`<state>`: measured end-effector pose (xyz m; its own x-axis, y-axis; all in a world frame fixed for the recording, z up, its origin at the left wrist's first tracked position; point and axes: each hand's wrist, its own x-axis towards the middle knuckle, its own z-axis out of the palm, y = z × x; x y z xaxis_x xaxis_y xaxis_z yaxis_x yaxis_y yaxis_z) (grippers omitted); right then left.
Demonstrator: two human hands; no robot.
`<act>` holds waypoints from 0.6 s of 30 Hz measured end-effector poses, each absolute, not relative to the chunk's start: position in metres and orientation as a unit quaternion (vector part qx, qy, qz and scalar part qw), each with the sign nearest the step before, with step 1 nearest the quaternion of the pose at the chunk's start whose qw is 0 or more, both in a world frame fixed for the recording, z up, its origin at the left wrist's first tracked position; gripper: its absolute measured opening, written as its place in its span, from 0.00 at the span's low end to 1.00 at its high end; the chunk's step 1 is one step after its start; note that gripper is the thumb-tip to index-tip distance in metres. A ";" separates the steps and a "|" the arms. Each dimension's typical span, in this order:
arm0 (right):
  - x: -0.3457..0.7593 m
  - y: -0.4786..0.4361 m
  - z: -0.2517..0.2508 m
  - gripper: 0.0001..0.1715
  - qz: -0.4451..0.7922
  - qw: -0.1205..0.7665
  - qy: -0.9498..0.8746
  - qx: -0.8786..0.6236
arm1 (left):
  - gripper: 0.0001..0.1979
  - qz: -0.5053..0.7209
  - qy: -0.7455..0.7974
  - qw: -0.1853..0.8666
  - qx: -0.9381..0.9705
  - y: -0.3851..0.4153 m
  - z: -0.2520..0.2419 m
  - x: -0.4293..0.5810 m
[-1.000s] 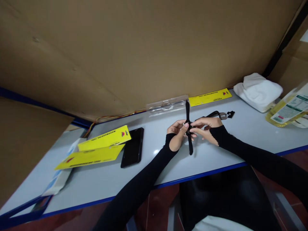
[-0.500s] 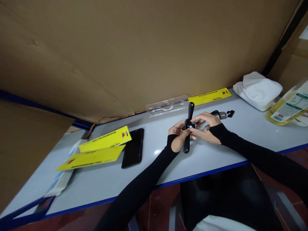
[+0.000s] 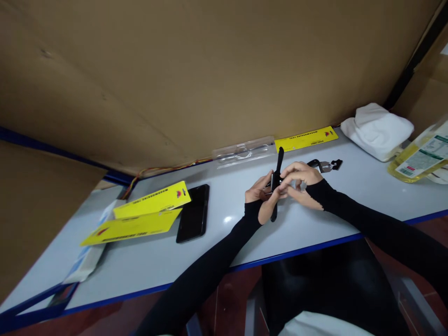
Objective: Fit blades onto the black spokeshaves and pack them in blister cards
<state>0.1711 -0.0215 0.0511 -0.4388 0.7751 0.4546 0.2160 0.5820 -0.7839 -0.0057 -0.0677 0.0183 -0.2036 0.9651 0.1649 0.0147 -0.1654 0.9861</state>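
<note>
A black spokeshave (image 3: 280, 160) is held up over the table, its two handles pointing away from and towards me. My left hand (image 3: 259, 192) is closed around its middle, thumb along the near side. The fingers of my right hand (image 3: 301, 183) pinch at the spokeshave's centre from the right; the small part under the fingertips is hidden. Just beyond my right hand, a second black handle-like piece (image 3: 315, 163) lies by a flat silver and black metal part (image 3: 331, 166) on the table (image 3: 227, 252).
Left of my hands lie a black phone (image 3: 193, 214) and two yellow cards (image 3: 152, 200). Along the back are a clear plastic tray (image 3: 245, 151) and another yellow card (image 3: 306, 139). A white cloth bundle (image 3: 378, 130) and a bottle of yellow liquid (image 3: 416, 158) stand at the right.
The spokeshave has turned a little in my left hand, and its near handle now shows less behind the thumb. My right fingertips have shifted slightly at its centre.
</note>
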 end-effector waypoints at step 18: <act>0.171 -0.015 0.048 0.05 0.386 0.383 -0.746 -0.385 | 0.26 0.604 0.472 0.383 0.515 -0.070 0.016 -0.004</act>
<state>0.1713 -0.0150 0.0484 -0.4097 0.8700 0.2743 0.2787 0.4057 -0.8705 -0.0039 -0.0699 0.0159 -0.1755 0.9491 0.2614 0.0237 -0.2614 0.9649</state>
